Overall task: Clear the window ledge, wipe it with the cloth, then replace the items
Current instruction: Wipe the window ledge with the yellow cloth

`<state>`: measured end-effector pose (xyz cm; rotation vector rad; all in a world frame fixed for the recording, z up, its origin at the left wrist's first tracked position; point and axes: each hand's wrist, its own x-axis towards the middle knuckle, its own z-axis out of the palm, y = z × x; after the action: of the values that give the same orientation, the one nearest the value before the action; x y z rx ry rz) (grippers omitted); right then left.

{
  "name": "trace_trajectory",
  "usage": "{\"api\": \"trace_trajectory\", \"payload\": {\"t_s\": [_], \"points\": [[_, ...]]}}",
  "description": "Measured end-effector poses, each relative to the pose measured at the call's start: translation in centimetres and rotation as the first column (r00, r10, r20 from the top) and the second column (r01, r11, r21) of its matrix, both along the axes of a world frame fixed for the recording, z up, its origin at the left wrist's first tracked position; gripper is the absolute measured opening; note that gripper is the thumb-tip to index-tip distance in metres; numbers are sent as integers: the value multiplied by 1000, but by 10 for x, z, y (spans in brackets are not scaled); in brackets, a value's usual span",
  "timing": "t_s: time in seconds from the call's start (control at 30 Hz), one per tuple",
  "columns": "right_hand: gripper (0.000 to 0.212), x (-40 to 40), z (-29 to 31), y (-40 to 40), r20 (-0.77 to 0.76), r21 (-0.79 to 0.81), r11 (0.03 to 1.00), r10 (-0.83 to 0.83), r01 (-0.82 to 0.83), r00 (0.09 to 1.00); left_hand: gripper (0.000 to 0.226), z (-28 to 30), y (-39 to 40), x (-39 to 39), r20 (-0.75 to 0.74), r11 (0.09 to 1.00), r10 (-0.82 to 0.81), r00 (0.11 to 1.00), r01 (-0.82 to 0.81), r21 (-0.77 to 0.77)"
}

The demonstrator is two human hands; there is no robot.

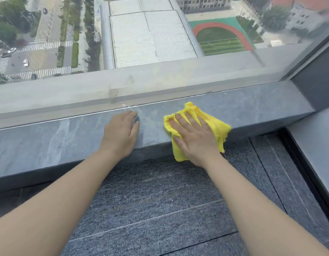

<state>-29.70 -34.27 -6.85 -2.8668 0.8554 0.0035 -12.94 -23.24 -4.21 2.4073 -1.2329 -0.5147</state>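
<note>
The grey stone window ledge (49, 141) runs across the view below the glass, bare of items. A crumpled yellow cloth (213, 122) lies on the ledge right of centre, part of it hanging over the front edge. My right hand (195, 137) presses flat on the cloth with fingers spread, pointing up and left. My left hand (121, 132) rests palm down on the bare ledge to the left of the cloth, fingers together and holding nothing. A gap of ledge separates the two hands.
The window pane (160, 43) rises right behind the ledge, looking down on streets and a sports field. A dark window frame and wall (317, 85) close off the ledge at the right. Grey carpet tiles (160, 200) cover the floor below.
</note>
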Motion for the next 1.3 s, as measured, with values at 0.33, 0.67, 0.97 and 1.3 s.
{"api": "trace_trajectory", "payload": {"t_s": [0.33,0.67,0.97,1.3], "points": [[62,-2,6,-47,-170,85,827,-537,555,826,57,-10,-20,-12,67,998,-39,997,41,-41],[65,48,7,-19,-151,130,832,-521,539,840,57,-8,-18,-11,21,996,-60,998,61,-60],[68,-41,0,-38,-49,23,989,-144,145,988,76,-7,-54,-34,69,977,-187,980,193,-90],[61,-70,6,-102,-184,60,782,-602,620,777,72,-22,-91,-61,161,964,-250,955,261,-57]]}}
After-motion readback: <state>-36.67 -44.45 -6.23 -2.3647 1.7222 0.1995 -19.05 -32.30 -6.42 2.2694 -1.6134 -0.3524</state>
